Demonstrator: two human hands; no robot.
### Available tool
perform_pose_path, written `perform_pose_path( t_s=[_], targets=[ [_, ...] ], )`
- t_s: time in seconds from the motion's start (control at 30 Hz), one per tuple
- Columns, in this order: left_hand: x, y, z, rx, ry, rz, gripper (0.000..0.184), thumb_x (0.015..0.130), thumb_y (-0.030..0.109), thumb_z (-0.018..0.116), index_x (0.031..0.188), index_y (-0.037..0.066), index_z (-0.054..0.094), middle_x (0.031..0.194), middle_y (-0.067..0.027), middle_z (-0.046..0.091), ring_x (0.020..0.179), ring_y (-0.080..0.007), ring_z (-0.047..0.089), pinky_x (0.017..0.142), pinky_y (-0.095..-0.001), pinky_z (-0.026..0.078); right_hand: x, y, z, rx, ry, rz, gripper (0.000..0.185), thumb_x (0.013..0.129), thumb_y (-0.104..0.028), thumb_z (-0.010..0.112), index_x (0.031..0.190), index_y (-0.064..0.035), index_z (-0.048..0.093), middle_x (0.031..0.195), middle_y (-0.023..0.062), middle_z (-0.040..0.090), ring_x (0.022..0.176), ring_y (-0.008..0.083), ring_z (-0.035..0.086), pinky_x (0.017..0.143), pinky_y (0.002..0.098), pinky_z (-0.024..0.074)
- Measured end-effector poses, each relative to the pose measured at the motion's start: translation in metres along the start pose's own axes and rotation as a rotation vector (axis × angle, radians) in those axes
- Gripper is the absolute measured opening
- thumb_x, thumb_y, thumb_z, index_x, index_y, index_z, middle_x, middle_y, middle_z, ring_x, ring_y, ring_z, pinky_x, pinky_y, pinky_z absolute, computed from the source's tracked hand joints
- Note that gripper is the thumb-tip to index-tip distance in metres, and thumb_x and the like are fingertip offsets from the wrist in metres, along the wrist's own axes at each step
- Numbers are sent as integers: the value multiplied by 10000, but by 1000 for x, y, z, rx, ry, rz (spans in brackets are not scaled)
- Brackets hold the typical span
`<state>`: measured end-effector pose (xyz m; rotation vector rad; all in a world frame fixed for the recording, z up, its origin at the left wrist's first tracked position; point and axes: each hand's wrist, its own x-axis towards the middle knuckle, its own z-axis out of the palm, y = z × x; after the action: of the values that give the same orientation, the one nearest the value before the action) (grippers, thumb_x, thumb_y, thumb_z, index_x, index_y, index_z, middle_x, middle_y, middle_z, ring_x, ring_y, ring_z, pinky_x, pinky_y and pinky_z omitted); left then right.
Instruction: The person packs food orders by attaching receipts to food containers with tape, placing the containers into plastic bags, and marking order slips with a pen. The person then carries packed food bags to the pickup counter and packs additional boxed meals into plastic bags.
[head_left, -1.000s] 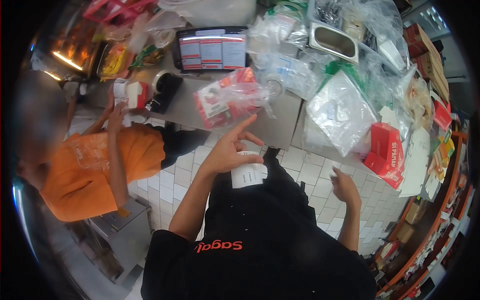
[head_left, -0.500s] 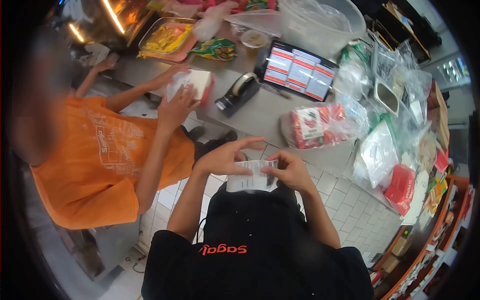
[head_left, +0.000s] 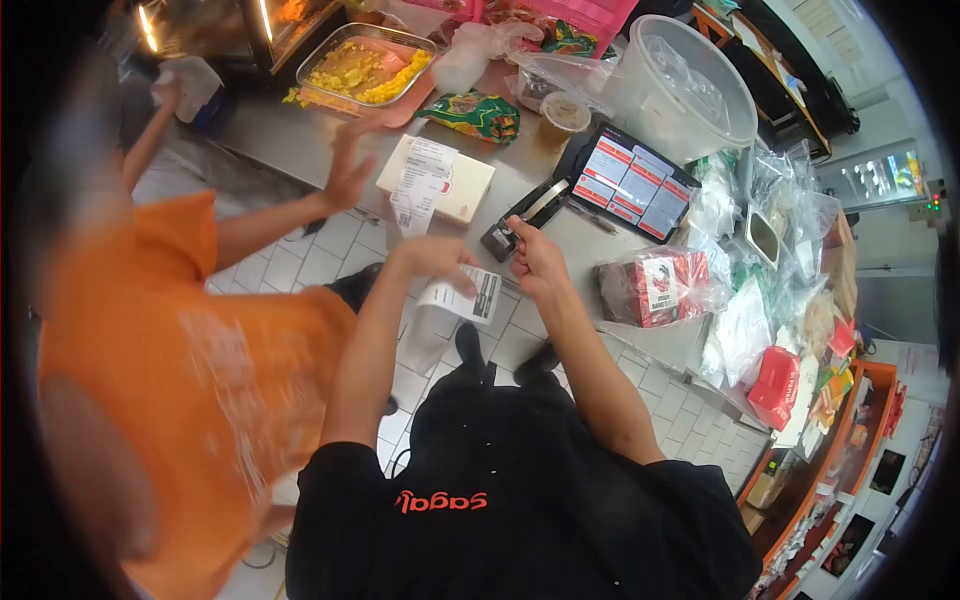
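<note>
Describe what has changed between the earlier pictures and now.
The right hand has let go of the receipt and moved forward to the tape dispenser; the left hand keeps the receipt. A co-worker's hand has left the white box. The tablet stays on the counter.

Left hand point(head_left: 432, 257) near centre of frame, back upward, wrist bent, fingers toward frame right; thumb lower, closed in a grip; left forearm point(head_left: 366, 350) rising steeply from lower left of centre; right hand point(head_left: 542, 262) just right of centre, fingers curled, thumb toward upper left; contact between its tips unclear; right forearm point(head_left: 592, 365) slanting up-left, elbow at lower right; torso point(head_left: 540, 520) bottom centre.
</note>
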<state>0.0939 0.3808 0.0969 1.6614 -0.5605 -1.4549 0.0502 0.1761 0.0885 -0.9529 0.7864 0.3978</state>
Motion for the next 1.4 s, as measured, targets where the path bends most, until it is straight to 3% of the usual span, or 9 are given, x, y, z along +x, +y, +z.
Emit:
perform_pose_path(
  t_s=[0.1, 0.33, 0.53, 0.63, 0.77, 1.03, 1.2, 1.3, 1.4],
  targets=[
    [18, -14, -19, 26, -37, 30, 376, 732, 166, 778, 1067, 14, 696, 908, -52, 723, 790, -112, 667, 723, -260, 518, -59, 8, 14, -177, 36, -192, 341, 874, -334, 691, 1032, -33, 663, 631, -50, 432, 531, 75, 373, 471, 271, 299],
    [28, -14, -35, -154, -229, 72, 368, 789, 169, 746, 1111, 7, 670, 1001, -66, 705, 859, -114, 659, 777, -259, 513, -120, 110, 31, -567, -179, 219, 234, 904, -286, 686, 937, -55, 705, 635, -40, 518, 523, 47, 413, 471, 220, 309],
    [29, -9, -19, -245, 20, 77, 279, 858, 216, 664, 1059, 24, 688, 978, -47, 706, 874, -144, 662, 779, -307, 513, -121, 121, 44, -598, -346, 199, 301, 875, -335, 687, 923, -39, 711, 625, 9, 544, 528, 72, 455, 457, 249, 347],
    [57, -41, -24, 1131, 259, 462, 249, 837, 202, 655, 999, 20, 705, 930, -92, 714, 832, -176, 673, 748, -323, 515, -100, 132, 37, -551, -305, 197, 279, 858, -316, 698, 893, -40, 716, 632, 30, 557, 509, 81, 448, 430, 260, 335],
    [43, -24, 17, 154, 656, -28, 242, 836, 170, 643, 989, -10, 699, 846, -128, 707, 724, -174, 673, 659, -301, 514, -89, 118, -16, -884, -400, -26, 299, 856, -335, 682, 901, -42, 723, 701, 76, 641, 570, 136, 546, 528, 301, 429],
    [73, 42, 160, -824, 807, 364, 340, 914, 282, 659, 1100, -1, 688, 959, -71, 698, 817, -116, 612, 751, -260, 492, -196, -28, -210, -1224, -332, -174, 312, 921, -349, 624, 926, -50, 713, 750, 59, 663, 684, 134, 594, 661, 304, 479],
    [140, 127, 132, -442, 912, 487, 312, 892, 259, 672, 1052, -6, 709, 961, -62, 703, 825, -131, 620, 764, -280, 480, -222, -59, -231, -1019, -84, -278, 294, 903, -313, 630, 921, -32, 715, 800, 124, 672, 753, 229, 615, 738, 349, 479],
    [172, 174, 101, -47, 885, 465, 292, 880, 240, 671, 1040, -1, 711, 944, -64, 706, 810, -129, 625, 756, -288, 489, -183, -38, -248, -792, 90, -448, 314, 926, -332, 641, 935, -24, 700, 674, -24, 547, 649, 56, 460, 581, 255, 387],
    [217, 156, 88, 312, 721, 261, 264, 877, 213, 663, 1025, -1, 708, 925, -66, 709, 785, -131, 628, 729, -290, 494, -128, -13, -273, -695, 98, -615, 366, 902, -368, 663, 933, -5, 696, 690, 3, 576, 658, 88, 492, 608, 271, 416]
  ],
)
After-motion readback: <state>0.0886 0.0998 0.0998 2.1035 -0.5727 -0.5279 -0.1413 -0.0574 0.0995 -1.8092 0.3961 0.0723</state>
